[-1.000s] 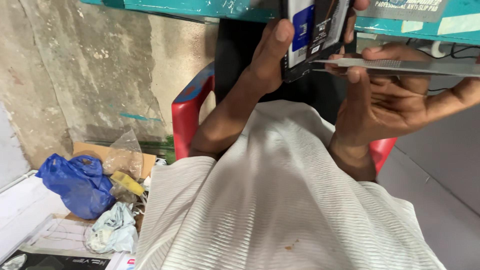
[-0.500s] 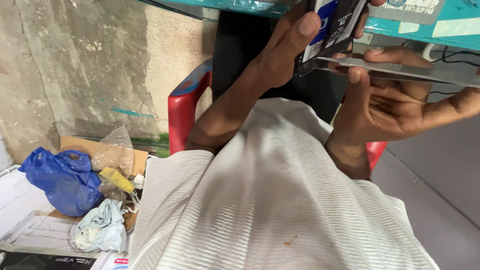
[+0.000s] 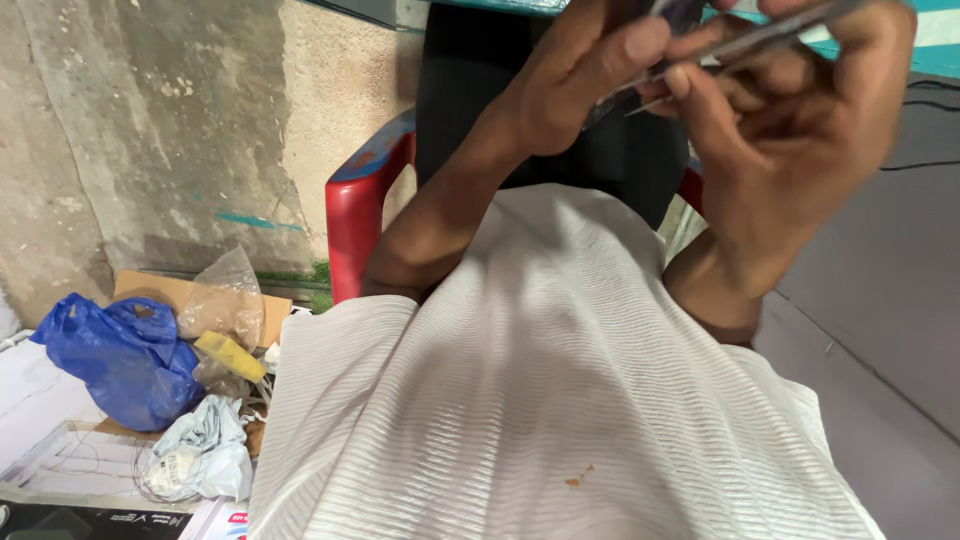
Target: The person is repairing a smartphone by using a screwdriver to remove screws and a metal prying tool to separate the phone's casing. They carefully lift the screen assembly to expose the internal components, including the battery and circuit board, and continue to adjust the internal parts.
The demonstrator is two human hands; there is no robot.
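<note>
Left hand (image 3: 580,85) pinches a dark flat device (image 3: 680,15) up near eye level; right hand (image 3: 790,130) grips thin metal tweezers (image 3: 760,40) against it (tips blurred).

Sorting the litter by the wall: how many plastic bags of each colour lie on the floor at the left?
Blue plastic bag: 1
Clear plastic bag: 1
Pale grey-blue plastic bag: 1
Total: 3

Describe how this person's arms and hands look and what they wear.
Both forearms are bare, with no sleeves reaching them. The left hand and right hand wear no gloves; no rings or watch show. The white ribbed garment has a small brown stain.
</note>
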